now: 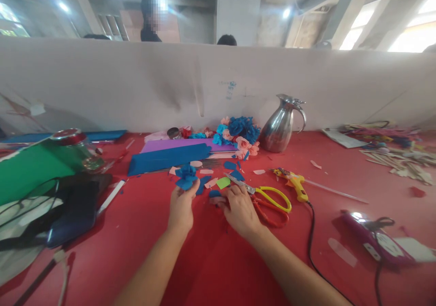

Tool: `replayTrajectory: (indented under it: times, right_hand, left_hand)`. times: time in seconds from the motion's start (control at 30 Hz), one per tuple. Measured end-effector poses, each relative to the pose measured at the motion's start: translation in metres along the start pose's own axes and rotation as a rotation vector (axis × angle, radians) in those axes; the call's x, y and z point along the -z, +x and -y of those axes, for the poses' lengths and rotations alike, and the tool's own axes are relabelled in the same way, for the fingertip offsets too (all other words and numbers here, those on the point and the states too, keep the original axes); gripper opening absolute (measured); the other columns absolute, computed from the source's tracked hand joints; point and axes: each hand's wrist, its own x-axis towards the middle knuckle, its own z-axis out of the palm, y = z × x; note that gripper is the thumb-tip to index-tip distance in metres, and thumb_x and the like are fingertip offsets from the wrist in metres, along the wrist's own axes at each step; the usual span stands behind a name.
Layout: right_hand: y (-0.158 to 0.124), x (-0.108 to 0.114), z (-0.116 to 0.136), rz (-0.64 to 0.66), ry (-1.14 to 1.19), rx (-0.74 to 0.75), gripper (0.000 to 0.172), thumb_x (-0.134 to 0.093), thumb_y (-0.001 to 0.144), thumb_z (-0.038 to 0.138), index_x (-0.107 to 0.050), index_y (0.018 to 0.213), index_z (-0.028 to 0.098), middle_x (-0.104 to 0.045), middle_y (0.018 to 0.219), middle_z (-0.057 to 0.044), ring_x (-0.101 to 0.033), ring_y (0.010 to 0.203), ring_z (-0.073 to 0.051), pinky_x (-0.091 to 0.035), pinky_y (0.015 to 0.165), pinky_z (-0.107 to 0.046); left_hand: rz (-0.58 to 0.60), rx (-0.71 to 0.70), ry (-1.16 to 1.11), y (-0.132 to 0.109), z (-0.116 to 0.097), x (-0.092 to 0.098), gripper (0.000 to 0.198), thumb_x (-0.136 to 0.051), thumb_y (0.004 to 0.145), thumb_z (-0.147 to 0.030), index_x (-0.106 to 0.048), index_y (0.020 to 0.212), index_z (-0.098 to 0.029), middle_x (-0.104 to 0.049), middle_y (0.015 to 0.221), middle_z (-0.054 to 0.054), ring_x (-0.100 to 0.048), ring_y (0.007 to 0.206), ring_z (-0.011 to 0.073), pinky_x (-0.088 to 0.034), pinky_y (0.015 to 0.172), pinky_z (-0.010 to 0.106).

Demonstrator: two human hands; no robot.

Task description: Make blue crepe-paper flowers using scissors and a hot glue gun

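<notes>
A blue paper flower (186,176) is held upright in my left hand (182,205), its petals above the closed fingers. My right hand (241,208) reaches down to the table, its fingers bent around small blue and pink paper pieces (215,197). Right beside that hand lies a pair of scissors (272,199) with one yellow and one red handle, blades partly behind the fingers. Past the hands are paper scraps, among them a green square (223,182) and blue bits (229,165).
Beyond the scraps are a blue paper strip (170,158), a bunch of paper flowers (242,133) and a steel jug (281,126). At right lie a yellow glue gun (298,187) with its cord and a purple power strip (378,240). A glass jar (80,149) stands left.
</notes>
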Motion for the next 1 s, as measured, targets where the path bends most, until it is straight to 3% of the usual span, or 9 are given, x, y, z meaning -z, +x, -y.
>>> replayTrajectory:
  times: [0.07,0.17,0.37,0.47,0.57,0.7,0.8,0.9,1.0]
  right_hand:
    - [0.0,-0.001,-0.001,0.007,0.006,0.001,0.01,-0.06,0.08,0.012,-0.067,0.076,0.019,-0.067,0.082,-0.01,-0.056,0.09,-0.027,-0.045,0.083,-0.039]
    - [0.002,0.001,-0.002,-0.058,0.039,-0.004,0.013,-0.059,0.079,0.008,-0.066,0.076,0.018,-0.066,0.082,-0.009,-0.056,0.09,-0.026,-0.045,0.082,-0.038]
    - [0.003,0.007,-0.003,-0.205,0.097,0.067,0.01,-0.06,0.084,0.014,-0.068,0.083,0.021,-0.068,0.087,-0.005,-0.055,0.089,-0.024,-0.043,0.082,-0.036]
    - [0.001,0.009,-0.002,-0.217,0.059,0.114,0.01,-0.06,0.086,0.018,-0.069,0.085,0.023,-0.069,0.086,-0.004,-0.056,0.088,-0.024,-0.042,0.081,-0.036]
    - [0.001,0.01,-0.001,-0.224,0.077,0.115,0.011,-0.06,0.087,0.021,-0.071,0.085,0.024,-0.07,0.084,-0.003,-0.058,0.087,-0.023,-0.042,0.081,-0.035]
    - [0.002,0.016,-0.004,-0.232,0.172,0.01,0.015,-0.058,0.088,0.021,-0.072,0.084,0.025,-0.07,0.085,-0.002,-0.06,0.085,-0.021,-0.044,0.08,-0.032]
    - [0.004,0.022,-0.01,-0.195,0.145,-0.119,0.02,-0.054,0.088,0.019,-0.073,0.091,0.025,-0.071,0.09,-0.002,-0.063,0.084,-0.02,-0.046,0.076,-0.031]
    - [0.006,0.025,-0.016,-0.166,0.068,-0.242,0.032,-0.052,0.084,0.017,-0.068,0.111,0.023,-0.069,0.102,-0.008,-0.064,0.088,-0.024,-0.047,0.07,-0.032]
    - [0.009,0.024,-0.016,-0.179,0.231,-0.274,0.034,-0.051,0.084,0.021,-0.065,0.115,0.021,-0.067,0.105,-0.01,-0.063,0.084,-0.023,-0.047,0.065,-0.031]
  left_hand:
    - [-0.004,0.022,0.059,0.0,0.002,0.0,0.027,-0.078,0.057,-0.035,-0.058,0.057,-0.018,-0.043,0.048,-0.008,-0.036,0.05,0.008,-0.028,0.053,0.025]
    - [0.046,0.079,0.136,-0.003,0.004,0.0,0.026,-0.07,0.065,-0.041,-0.059,0.06,-0.018,-0.031,0.045,-0.009,-0.028,0.046,0.0079,-0.023,0.049,0.025]
    - [0.115,0.163,0.217,-0.011,0.001,-0.006,0.035,-0.071,0.061,-0.051,-0.06,0.06,-0.018,-0.027,0.043,-0.01,-0.025,0.044,0.0073,-0.02,0.048,0.024]
    - [0.148,0.163,0.222,-0.015,-0.002,-0.01,0.038,-0.08,0.054,-0.043,-0.051,0.051,-0.018,-0.029,0.041,-0.01,-0.024,0.043,0.0059,-0.021,0.048,0.024]
    - [0.178,0.116,0.165,-0.016,-0.003,-0.012,0.032,-0.083,0.052,-0.033,-0.054,0.055,-0.018,-0.04,0.044,-0.009,-0.033,0.045,0.0065,-0.028,0.05,0.024]
    - [0.105,0.057,0.025,-0.011,-0.001,-0.009,0.032,-0.084,0.051,-0.028,-0.058,0.068,-0.02,-0.055,0.058,-0.007,-0.045,0.053,0.0082,-0.035,0.057,0.024]
    - [0.099,0.123,-0.01,-0.007,0.0,-0.006,0.034,-0.085,0.049,-0.03,-0.055,0.061,-0.019,-0.045,0.047,-0.01,-0.034,0.044,0.0058,-0.028,0.049,0.023]
    - [0.142,0.149,-0.037,-0.007,-0.002,-0.005,0.036,-0.085,0.048,-0.032,-0.053,0.055,-0.018,-0.034,0.04,-0.011,-0.027,0.041,0.005,-0.024,0.047,0.024]
    - [0.15,0.155,-0.035,-0.009,-0.004,-0.006,0.035,-0.086,0.047,-0.034,-0.056,0.056,-0.018,-0.034,0.04,-0.011,-0.029,0.041,0.0057,-0.024,0.047,0.025]
